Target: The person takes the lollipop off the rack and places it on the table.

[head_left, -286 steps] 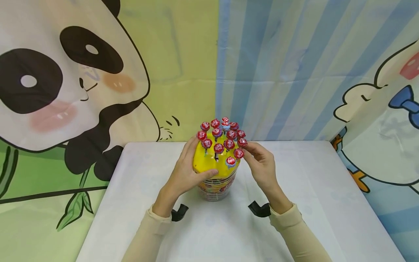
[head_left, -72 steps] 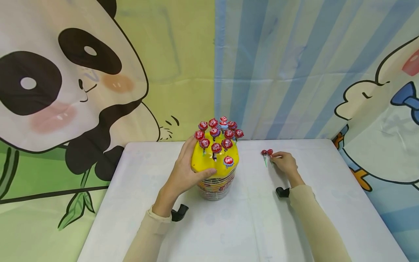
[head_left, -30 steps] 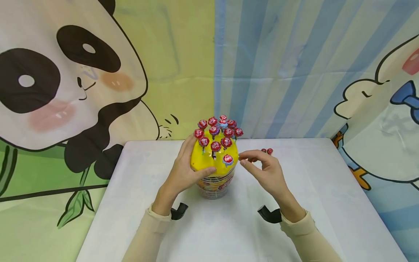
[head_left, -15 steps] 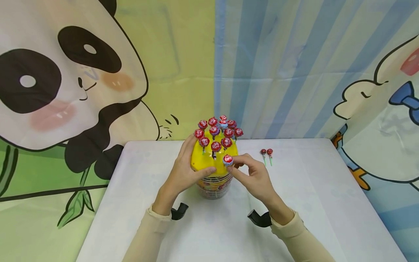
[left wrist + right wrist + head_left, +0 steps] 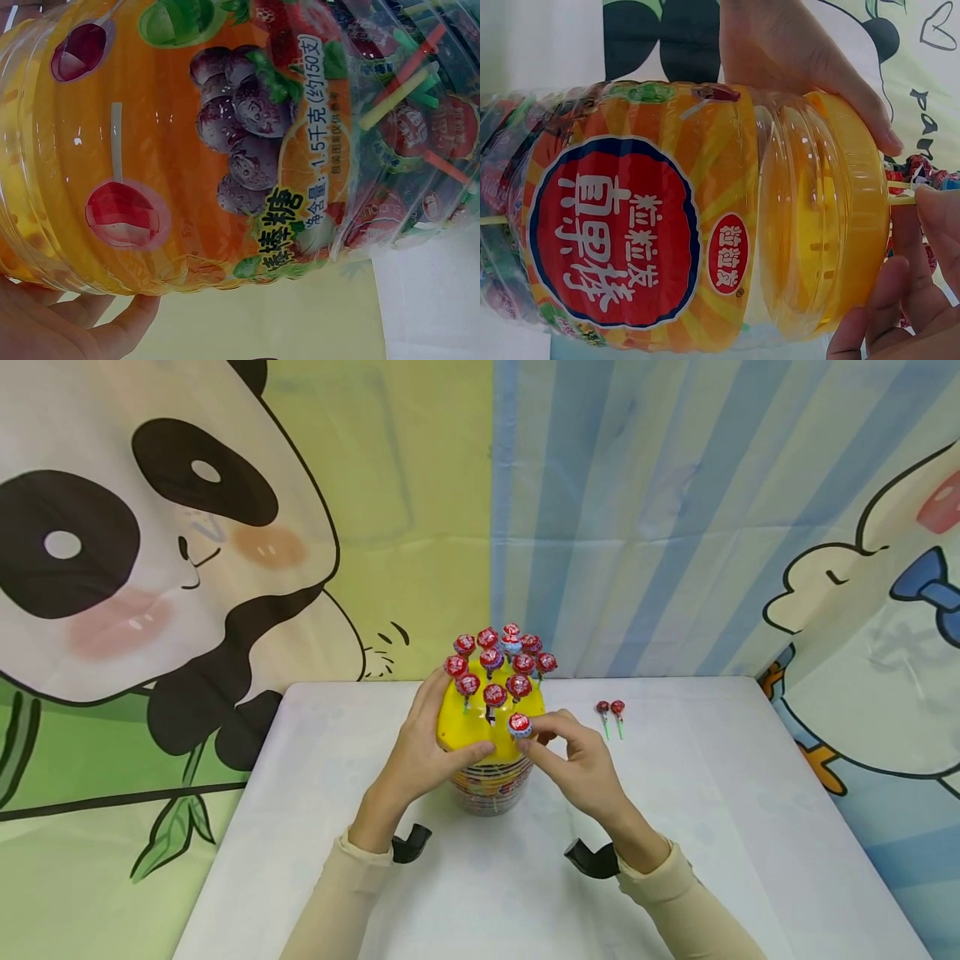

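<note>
A clear candy jar (image 5: 491, 785) with a yellow domed lid (image 5: 480, 735) stands mid-table, and several red-wrapped lollipops (image 5: 495, 664) are stuck upright in the lid. My left hand (image 5: 431, 739) grips the lid's left side, thumb across the front. My right hand (image 5: 531, 733) pinches the lowest front lollipop (image 5: 519, 724) just below its head. In the right wrist view the thin stick (image 5: 901, 199) comes out of the lid (image 5: 840, 217) between my right fingers (image 5: 907, 300). The left wrist view shows the jar's fruit label (image 5: 247, 150) and my left fingers (image 5: 60, 330).
Two loose lollipops (image 5: 611, 710) lie on the white table (image 5: 712, 827) to the right of the jar. Cartoon cloth backdrops hang close behind the table's far edge. Black wrist mounts (image 5: 592, 858) sit at both cuffs.
My right hand left two lollipops on the table at the right, came back to the lid and took hold of the lowest front lollipop. My left hand stayed on the lid.
</note>
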`<state>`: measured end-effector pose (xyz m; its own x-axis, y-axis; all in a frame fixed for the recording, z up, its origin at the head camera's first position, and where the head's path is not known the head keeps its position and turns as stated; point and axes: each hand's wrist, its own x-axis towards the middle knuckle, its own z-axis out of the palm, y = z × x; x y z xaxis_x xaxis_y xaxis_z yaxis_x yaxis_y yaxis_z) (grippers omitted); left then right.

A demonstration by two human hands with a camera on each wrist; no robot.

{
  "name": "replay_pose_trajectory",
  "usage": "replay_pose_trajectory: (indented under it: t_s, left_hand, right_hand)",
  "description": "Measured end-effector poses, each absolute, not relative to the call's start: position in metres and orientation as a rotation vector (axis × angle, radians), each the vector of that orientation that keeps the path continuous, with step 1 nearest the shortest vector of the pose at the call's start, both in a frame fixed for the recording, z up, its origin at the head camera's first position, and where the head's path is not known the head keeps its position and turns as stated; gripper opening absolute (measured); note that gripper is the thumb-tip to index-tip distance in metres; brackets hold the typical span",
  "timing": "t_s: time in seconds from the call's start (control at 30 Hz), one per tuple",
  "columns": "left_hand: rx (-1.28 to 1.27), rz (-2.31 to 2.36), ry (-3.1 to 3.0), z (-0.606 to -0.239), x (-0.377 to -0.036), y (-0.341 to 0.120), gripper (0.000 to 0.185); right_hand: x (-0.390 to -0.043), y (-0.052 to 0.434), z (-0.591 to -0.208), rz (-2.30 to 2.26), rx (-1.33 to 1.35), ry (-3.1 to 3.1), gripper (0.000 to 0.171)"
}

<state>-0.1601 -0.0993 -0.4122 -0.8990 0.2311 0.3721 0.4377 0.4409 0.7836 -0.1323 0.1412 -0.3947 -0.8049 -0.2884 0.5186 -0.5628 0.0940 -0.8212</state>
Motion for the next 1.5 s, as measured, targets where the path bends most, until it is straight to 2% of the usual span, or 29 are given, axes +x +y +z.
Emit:
replay_pose_trajectory:
  t_s: [0.5,0.83,1.17,1.5]
  left_hand:
    - [-0.588,-1.467,-2.485,-0.412,-0.16,-0.099,0.103]
    - [-0.577,-1.46,-2.492,-0.413,-0.159,-0.099,0.105]
    - [-0.582,-1.454,-2.483,-0.413,-0.16,-0.099,0.104]
    - [-0.581,-1.454,-2.49,-0.413,-0.162,-0.099,0.106]
  right_hand:
    - [-0.135,0.141,-0.387,1.804,0.916,-2.064,0.025]
    - [-0.143,0.164,-0.386,1.783,0.804,-2.022,0.022]
    - [-0.164,0.21,-0.41,1.79,0.519,-2.104,0.018]
    - [-0.202,0.267,-0.467,1.823,0.089,-2.174,0.024]
